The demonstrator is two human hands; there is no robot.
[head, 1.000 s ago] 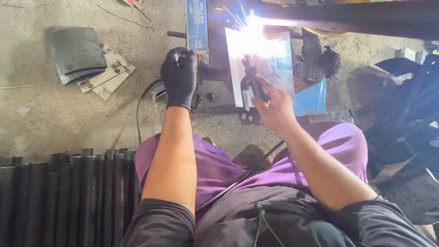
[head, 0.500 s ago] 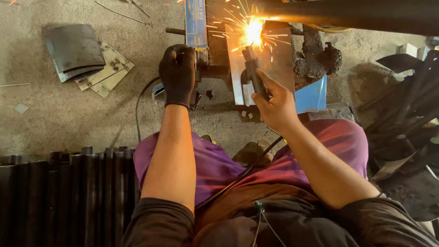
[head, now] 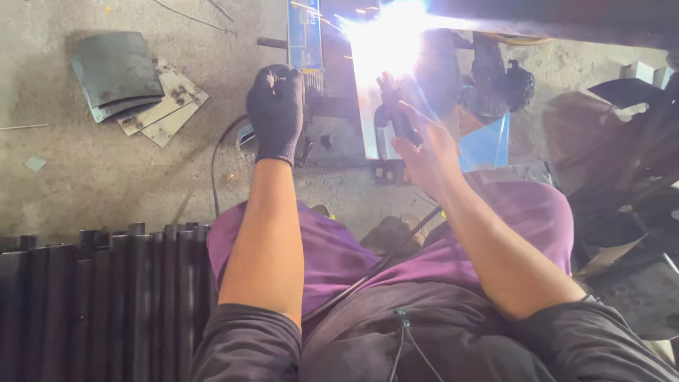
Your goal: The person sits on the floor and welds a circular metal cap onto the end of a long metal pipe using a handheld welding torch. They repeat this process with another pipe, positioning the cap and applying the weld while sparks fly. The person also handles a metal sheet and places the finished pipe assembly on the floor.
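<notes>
My left hand [head: 276, 113], in a black glove, rests fist-like on dark metal parts on the floor, next to a blue box [head: 305, 34]; whether it grips anything is unclear. My bare right hand [head: 424, 152] holds the dark handle of a welding electrode holder [head: 396, 117], pointed up at a shiny metal plate [head: 375, 120]. A very bright white arc flash [head: 389, 35] burns at the plate's top, under a dark bar [head: 559, 14]. A black cable [head: 382, 262] runs from the holder down across my purple-clad lap.
Several dark metal tubes [head: 99, 297] lie side by side at lower left. Curved and flat metal offcuts [head: 131, 88] sit on the concrete floor at upper left. A blue sheet [head: 488, 145] and dark scrap shapes [head: 622, 163] crowd the right side.
The arc has flared from small orange sparks into a wide white glare. My right hand with the holder has stayed near the plate; my left hand has hardly moved.
</notes>
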